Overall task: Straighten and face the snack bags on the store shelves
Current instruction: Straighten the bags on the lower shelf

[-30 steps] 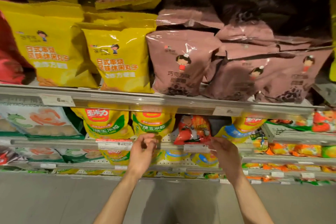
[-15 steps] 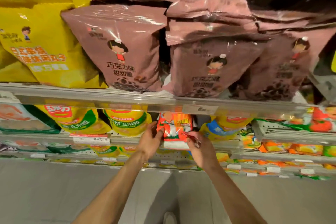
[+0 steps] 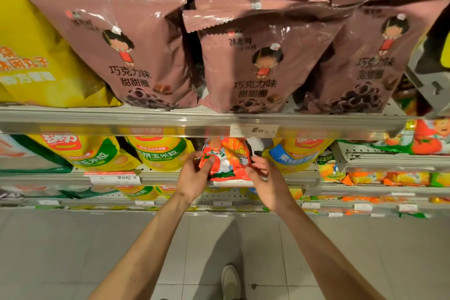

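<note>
A small orange-red snack bag (image 3: 227,161) stands upright on the second shelf, facing me, under the upper shelf's rail. My left hand (image 3: 193,176) grips its left edge and my right hand (image 3: 266,182) grips its right edge. Yellow-and-green corn snack bags (image 3: 159,153) sit to its left, and a yellow-and-blue bag (image 3: 295,156) to its right. On the upper shelf (image 3: 146,119) stand three large brown chocolate ring bags (image 3: 263,61), with more of them lying flat on top.
Large yellow bags (image 3: 36,56) fill the upper shelf's left end. Orange and green packs (image 3: 389,178) line the lower shelves at right, behind a jutting shelf bracket (image 3: 341,158). Price tags (image 3: 254,130) hang on the rails. Below are grey floor tiles and my shoe (image 3: 230,282).
Both hands moved from the shelf rail onto the orange-red bag and took hold of its two sides. The view shifted right and closer to the shelves.
</note>
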Demonstrator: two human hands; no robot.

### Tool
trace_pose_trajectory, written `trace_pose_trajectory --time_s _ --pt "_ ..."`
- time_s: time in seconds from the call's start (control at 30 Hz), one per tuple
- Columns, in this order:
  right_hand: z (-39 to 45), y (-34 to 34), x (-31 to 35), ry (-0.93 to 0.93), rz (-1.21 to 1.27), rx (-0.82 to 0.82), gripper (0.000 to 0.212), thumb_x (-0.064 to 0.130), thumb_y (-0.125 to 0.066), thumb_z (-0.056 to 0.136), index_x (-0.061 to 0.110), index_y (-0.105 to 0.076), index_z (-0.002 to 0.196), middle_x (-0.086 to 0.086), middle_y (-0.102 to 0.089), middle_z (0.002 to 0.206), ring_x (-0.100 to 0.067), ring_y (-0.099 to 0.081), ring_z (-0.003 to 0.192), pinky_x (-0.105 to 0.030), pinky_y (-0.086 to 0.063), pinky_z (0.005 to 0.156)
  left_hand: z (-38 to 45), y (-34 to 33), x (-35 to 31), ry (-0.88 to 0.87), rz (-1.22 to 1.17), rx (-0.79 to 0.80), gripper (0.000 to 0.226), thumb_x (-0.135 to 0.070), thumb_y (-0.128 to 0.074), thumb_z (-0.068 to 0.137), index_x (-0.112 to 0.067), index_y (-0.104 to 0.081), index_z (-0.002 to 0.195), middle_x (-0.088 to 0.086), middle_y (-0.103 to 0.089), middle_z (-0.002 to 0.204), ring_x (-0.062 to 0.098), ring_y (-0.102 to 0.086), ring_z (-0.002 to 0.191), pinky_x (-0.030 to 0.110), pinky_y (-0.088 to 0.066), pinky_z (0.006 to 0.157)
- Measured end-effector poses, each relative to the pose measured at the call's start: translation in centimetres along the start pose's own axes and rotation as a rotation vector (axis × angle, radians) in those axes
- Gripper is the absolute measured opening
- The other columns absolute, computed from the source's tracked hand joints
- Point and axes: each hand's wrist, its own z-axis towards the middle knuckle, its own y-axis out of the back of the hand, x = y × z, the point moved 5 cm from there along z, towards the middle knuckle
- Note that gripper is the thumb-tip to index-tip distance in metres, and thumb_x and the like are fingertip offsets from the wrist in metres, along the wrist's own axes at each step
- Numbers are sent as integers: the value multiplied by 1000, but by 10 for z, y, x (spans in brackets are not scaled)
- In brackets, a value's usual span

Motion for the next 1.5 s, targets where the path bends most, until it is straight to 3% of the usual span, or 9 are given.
trace_pose_trajectory --time_s 0.17,0.33,0.57,0.67,0.93,1.07,1.17,1.27,1.5 --pt "2 -4 -8 -87 25 73 44 40 -65 95 10 -59 127 -2 -67 110 -13 -63 100 -10 -45 79 -19 11 6 -29 -61 -7 16 -30 -72 95 -29 -62 107 6 -75 107 25 -74 100 48 -58 94" --pt "2 -10 2 -176 103 219 56 67 -55 90 26 -67 126 15 -72 113 -3 -63 109 -23 -45 95 -43 21 13 -47 -24 -14 23 -21 -72 94 -23 -61 114 3 -73 106 23 -71 100 34 -58 91" --pt "-13 -13 13 -107 148 241 8 25 -75 91 27 -70 98 14 -73 93 4 -69 85 -12 -50 77 -67 30 19 -61 19 43 26 -14 -73 92 -14 -60 115 -7 -64 98 11 -63 94 12 -48 80" --pt "-32 -11 18 -92 158 182 17 15 -77 89 23 -68 102 15 -72 90 12 -67 78 -9 -49 72 -76 34 18 -13 12 76 29 -27 -70 94 -26 -56 119 -7 -64 107 4 -63 102 7 -46 72" --pt "-99 -8 21 -129 175 104 44 14 -81 84 17 -59 122 7 -70 112 -12 -66 105 -23 -51 88 -108 47 14 -113 129 152 30 -28 -63 100 -38 -50 126 2 -64 108 10 -66 89 6 -46 66" --pt "-136 -2 27 -93 230 52 47 4 -80 82 19 -56 119 1 -71 112 -19 -68 100 -25 -55 85 -129 56 19 -174 85 210 36 -31 -71 94 -33 -60 128 0 -69 119 17 -69 108 27 -56 89" --pt "-158 12 32 -66 259 32 51 2 -81 81 19 -55 122 0 -71 116 -16 -69 101 -17 -54 78 -146 53 11 -186 54 279 47 -44 -74 84 -37 -59 127 -5 -75 110 12 -71 89 29 -56 77" --pt "-175 34 47 -15 259 -30 53 3 -84 77 20 -56 119 1 -72 116 -15 -68 108 -25 -53 89 -163 48 -13 -275 46 292 35 -22 -67 97 -36 -56 126 -7 -74 91 0 -60 65 14 -44 59" --pt "-192 103 93 137 298 -73 48 9 -82 81 27 -56 118 5 -72 117 -7 -68 107 -22 -53 89 -200 17 -96 -479 -11 334 32 -15 -69 93 -30 -58 119 -19 -77 89 -1 -73 79 16 -56 66"
